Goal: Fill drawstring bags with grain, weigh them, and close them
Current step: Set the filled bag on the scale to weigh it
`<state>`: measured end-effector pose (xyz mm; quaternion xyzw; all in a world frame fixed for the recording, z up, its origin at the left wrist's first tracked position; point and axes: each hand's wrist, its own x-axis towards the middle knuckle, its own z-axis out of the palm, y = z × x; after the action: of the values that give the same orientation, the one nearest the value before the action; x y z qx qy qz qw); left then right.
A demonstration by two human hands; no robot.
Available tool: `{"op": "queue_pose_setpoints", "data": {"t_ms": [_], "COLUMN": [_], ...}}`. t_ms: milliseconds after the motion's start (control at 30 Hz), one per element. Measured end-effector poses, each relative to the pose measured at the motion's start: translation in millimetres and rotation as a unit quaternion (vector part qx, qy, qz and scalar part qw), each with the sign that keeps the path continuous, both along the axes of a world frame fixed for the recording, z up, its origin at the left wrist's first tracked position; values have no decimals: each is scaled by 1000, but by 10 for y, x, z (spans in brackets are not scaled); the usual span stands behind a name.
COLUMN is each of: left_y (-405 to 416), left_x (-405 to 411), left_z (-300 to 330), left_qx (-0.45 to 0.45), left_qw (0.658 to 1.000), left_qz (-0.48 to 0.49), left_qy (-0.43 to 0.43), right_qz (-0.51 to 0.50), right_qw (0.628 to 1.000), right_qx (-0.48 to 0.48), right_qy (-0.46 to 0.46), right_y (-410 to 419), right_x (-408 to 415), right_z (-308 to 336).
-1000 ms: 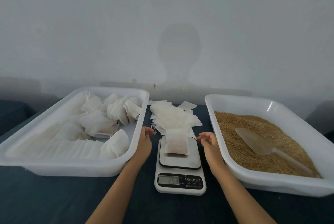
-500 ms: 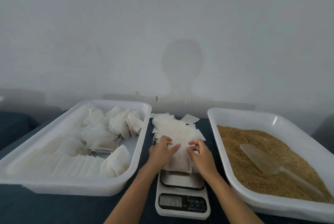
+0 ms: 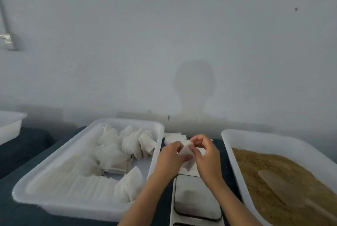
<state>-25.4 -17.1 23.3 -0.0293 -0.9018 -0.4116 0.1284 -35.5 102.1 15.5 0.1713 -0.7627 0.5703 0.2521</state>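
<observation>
A small white drawstring bag (image 3: 186, 154) is lifted off the scale, held between both hands above the scale's far end. My left hand (image 3: 170, 159) grips its left side. My right hand (image 3: 206, 154) pinches its top edge with fingers curled. The kitchen scale (image 3: 196, 198) sits below with its steel platform bare; its display is cut off by the frame's bottom edge. Brown grain (image 3: 269, 167) fills the white tray (image 3: 255, 138) on the right, with a clear scoop (image 3: 279, 183) lying on it. A pile of empty bags (image 3: 173, 139) lies behind my hands.
The white tray (image 3: 54, 194) on the left holds several filled bags (image 3: 127, 145) at its far end and one near its front right. Another white bin (image 3: 9, 125) stands at the far left. A dark cloth covers the table; a pale wall rises close behind.
A second ago the bag stood on the scale with both hands beside it. Both hands then closed on it and have lifted it off the platform. The camera has tilted upward.
</observation>
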Motion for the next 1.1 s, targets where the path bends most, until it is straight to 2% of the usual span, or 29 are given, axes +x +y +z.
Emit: {"op": "queue_pose_setpoints", "data": {"t_ms": [67, 133, 267, 433, 600, 767, 867, 1100], "left_y": [-157, -379, -933, -1640, -2085, -2311, -2362, -2307], "left_x": [-12, -21, 5, 71, 123, 165, 182, 151], "left_z": [210, 387, 480, 252, 6, -178, -213, -265], "left_qx": [-77, -102, -109, -98, -127, -114, -71, -240], "left_qw": [997, 994, 992, 982, 958, 938, 937, 911], "left_qz": [19, 39, 58, 153, 197, 208, 215, 210], "left_qy": [-4, -6, -13, -58, -164, -252, -268, -263], "right_qz": [6, 22, 59, 105, 188, 263, 291, 328], "right_qw": [1000, 999, 998, 988, 938, 870, 856, 817], "right_qx": [6, 6, 6, 81, 212, 271, 282, 392], "right_qy": [15, 24, 11, -72, -201, -319, -322, -265], "right_y": [-179, -406, -919, -1553, -2032, -2264, -2286, -2175], "right_x": [-70, -122, -200, -218, -182, -132, -119, -43], "right_z": [162, 288, 371, 221, -97, -322, -358, -299]}}
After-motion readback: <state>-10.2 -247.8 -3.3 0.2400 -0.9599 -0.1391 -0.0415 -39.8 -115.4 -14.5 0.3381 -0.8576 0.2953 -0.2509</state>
